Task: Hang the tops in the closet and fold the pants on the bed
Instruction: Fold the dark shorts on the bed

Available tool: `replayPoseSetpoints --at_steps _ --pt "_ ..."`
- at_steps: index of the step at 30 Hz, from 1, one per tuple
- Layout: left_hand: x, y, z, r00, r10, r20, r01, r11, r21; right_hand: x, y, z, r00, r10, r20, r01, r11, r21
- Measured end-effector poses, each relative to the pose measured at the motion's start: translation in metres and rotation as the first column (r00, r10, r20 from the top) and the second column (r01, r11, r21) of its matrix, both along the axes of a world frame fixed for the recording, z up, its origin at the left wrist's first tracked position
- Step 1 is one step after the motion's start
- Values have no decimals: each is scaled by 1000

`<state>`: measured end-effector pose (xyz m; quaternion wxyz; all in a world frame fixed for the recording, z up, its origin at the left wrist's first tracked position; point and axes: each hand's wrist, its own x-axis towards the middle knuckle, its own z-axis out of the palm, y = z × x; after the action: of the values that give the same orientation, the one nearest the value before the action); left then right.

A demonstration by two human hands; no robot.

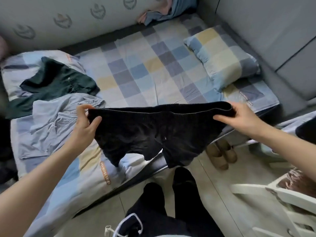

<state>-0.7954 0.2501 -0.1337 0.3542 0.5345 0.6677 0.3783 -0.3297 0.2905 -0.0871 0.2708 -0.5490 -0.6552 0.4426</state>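
both hands hold a pair of black shorts [153,132] up by the waistband, stretched wide over the bed [136,69] edge. left hand [86,122] pinches one corner, right hand [242,118] grips the other. legs dangle below the hands. just past the left hand lie light blue pants [56,124] and a dark green top [56,84].
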Motion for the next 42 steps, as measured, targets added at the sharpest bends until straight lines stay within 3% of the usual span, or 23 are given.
replayPoseSetpoints --at_steps 2,5,7,10,13,15,18,23,30,33,35,40,42 --pt "12 4 1 994 65 93 -60 996 -62 10 26 -5 998 64 -5 -64 996 -65" --pt "31 -1 -2 989 103 108 -63 943 -326 34 59 -13 976 216 31 -207 961 -185" --pt "46 -14 -5 983 55 173 31 887 -461 48 77 -19 945 322 58 -297 918 -263" --pt "61 -27 -15 972 -42 229 188 723 -665 73 106 -25 896 424 130 -349 855 -384" --pt "66 -36 -22 920 27 392 275 668 -692 84 136 -25 902 430 36 -343 764 -546" --pt "67 -33 -24 882 104 459 264 698 -665 80 156 -20 926 372 -60 -335 737 -587" --pt "59 -10 -32 847 213 487 169 762 -626 61 193 -26 946 304 -110 -312 769 -557" --pt "35 56 -82 841 394 372 -136 818 -559 16 252 -78 961 237 -139 -275 823 -498" --pt "19 143 -273 851 519 83 -423 770 -478 -44 327 -281 989 147 17 -127 903 -411" --pt "14 172 -365 891 430 -145 -448 784 -429 -65 350 -373 990 133 48 -101 903 -417" --pt "11 188 -402 906 370 -205 -423 818 -391 -75 362 -411 992 114 56 -80 902 -423" --pt "-34 246 -425 906 256 -339 -361 884 -298 -99 418 -435 976 192 100 -134 899 -417" --pt "-55 279 -425 903 242 -354 -343 903 -259 -117 448 -438 974 194 121 -144 931 -335"
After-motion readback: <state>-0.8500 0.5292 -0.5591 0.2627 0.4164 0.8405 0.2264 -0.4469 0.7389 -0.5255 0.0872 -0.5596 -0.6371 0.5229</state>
